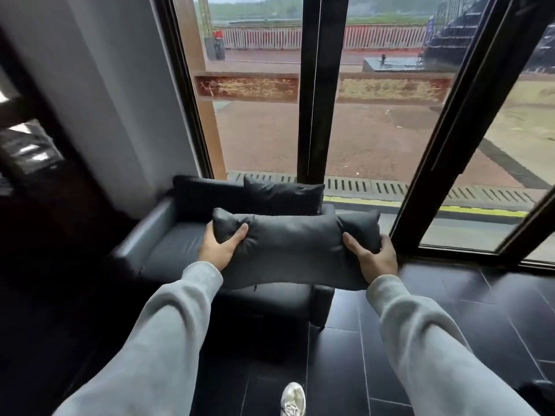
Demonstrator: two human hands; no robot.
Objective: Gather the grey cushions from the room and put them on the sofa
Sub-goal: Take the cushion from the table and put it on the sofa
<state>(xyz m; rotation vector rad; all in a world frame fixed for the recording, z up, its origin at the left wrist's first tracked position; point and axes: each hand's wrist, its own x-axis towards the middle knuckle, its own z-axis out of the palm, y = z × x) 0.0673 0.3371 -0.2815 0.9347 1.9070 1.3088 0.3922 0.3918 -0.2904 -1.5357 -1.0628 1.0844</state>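
Both hands carry one grey cushion [295, 250] between them: the left hand [217, 246] pinches its end at nine o'clock, thumb on top and fingers tucked under, and the right hand [374, 255] clamps the end at three o'clock in the same way. Its long axis runs straight across, from nine to three, level and square to the person. It hangs in the air above the front of the sofa [180, 247], whose seat lies below and ahead toward twelve o'clock. A second cushion [283, 195] leans upright against the backrest at twelve, just beyond the carried one. Neither hand is nearer the seat; I judge a forward, downward set-down on the open seat toward eleven o'clock comes next.
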